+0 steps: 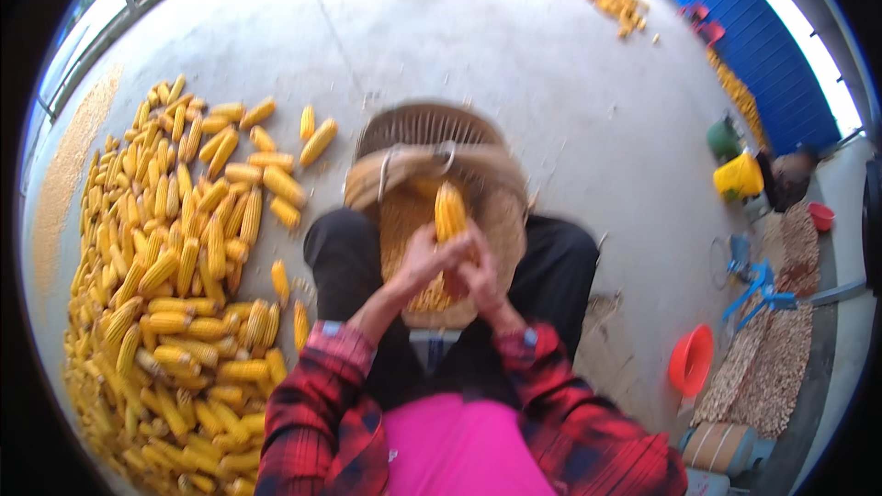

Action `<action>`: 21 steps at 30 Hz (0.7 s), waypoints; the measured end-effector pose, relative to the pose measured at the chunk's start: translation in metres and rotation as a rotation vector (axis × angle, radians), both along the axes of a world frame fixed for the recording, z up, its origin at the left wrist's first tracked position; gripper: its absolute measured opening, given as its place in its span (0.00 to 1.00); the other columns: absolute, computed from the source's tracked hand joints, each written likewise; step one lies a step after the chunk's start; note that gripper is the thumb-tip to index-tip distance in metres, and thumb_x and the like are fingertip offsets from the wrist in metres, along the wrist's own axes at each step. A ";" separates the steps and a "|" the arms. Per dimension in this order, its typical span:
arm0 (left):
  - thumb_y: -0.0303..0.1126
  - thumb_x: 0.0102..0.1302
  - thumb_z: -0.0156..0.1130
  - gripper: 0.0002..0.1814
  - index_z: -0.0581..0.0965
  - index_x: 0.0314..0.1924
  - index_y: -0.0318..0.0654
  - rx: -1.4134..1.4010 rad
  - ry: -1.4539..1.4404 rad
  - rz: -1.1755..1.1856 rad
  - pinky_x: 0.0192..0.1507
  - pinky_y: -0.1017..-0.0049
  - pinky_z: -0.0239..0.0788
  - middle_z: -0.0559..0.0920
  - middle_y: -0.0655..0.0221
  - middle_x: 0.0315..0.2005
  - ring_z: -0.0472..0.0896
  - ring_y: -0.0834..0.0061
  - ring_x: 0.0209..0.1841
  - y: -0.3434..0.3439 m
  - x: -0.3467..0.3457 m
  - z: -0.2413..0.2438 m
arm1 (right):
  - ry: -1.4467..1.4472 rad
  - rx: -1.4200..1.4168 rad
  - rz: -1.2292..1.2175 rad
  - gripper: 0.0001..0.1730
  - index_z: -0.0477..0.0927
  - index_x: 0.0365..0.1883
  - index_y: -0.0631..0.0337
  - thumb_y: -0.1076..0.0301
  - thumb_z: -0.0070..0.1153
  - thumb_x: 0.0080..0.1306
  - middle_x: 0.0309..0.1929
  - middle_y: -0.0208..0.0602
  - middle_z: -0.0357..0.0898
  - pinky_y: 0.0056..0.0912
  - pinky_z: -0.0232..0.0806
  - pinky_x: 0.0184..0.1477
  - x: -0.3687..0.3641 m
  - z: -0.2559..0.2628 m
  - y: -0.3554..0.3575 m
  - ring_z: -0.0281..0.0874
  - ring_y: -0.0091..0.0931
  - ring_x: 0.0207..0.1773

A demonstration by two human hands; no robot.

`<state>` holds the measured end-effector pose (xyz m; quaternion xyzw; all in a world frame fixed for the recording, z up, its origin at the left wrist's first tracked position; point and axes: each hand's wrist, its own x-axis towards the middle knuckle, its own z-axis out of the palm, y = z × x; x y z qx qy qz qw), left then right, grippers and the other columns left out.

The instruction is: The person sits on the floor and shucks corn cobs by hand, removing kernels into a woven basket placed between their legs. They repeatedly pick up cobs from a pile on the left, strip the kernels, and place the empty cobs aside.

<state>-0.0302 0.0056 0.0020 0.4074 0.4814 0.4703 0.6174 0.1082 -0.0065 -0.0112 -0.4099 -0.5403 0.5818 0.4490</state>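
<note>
A yellow ear of corn stands nearly upright above a container between my knees. My left hand and my right hand are closed together around its lower part, which the fingers hide. Below them, loose corn kernels lie in the container. It has a tan, sack-like lining, and behind its folded upper edge shows the ribbed wall of a basket.
A large heap of corn ears covers the floor at left, beside a strip of spread kernels. At right are a red basin, a blue metal frame, a gas cylinder and a person near a yellow container.
</note>
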 end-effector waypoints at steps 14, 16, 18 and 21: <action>0.33 0.58 0.59 0.23 0.72 0.53 0.33 0.002 -0.201 -0.143 0.43 0.80 0.69 0.78 0.68 0.43 0.76 0.82 0.42 -0.006 -0.013 0.031 | 0.229 -0.395 0.101 0.50 0.52 0.69 0.60 0.71 0.69 0.52 0.47 0.34 0.73 0.20 0.71 0.26 0.001 0.036 -0.003 0.76 0.20 0.34; 0.37 0.61 0.59 0.24 0.71 0.55 0.33 0.024 -0.236 -0.176 0.44 0.79 0.69 0.77 0.68 0.45 0.75 0.81 0.45 -0.005 -0.013 0.033 | 0.252 -0.415 0.099 0.45 0.57 0.65 0.60 0.71 0.69 0.53 0.44 0.32 0.74 0.20 0.70 0.25 0.001 0.038 -0.002 0.76 0.19 0.32; 0.39 0.64 0.59 0.23 0.71 0.55 0.33 -0.053 -0.332 -0.161 0.43 0.79 0.70 0.77 0.68 0.45 0.76 0.82 0.44 -0.005 -0.012 0.036 | 0.227 -0.411 0.102 0.38 0.63 0.60 0.59 0.71 0.68 0.53 0.40 0.30 0.75 0.20 0.69 0.25 0.002 0.037 -0.002 0.75 0.19 0.29; 0.40 0.66 0.60 0.20 0.73 0.52 0.34 -0.145 -0.361 -0.090 0.38 0.80 0.72 0.79 0.70 0.41 0.78 0.83 0.39 -0.005 -0.008 0.029 | 0.116 -0.418 0.129 0.28 0.70 0.52 0.61 0.72 0.66 0.54 0.34 0.29 0.76 0.21 0.68 0.23 -0.001 0.032 -0.004 0.75 0.19 0.27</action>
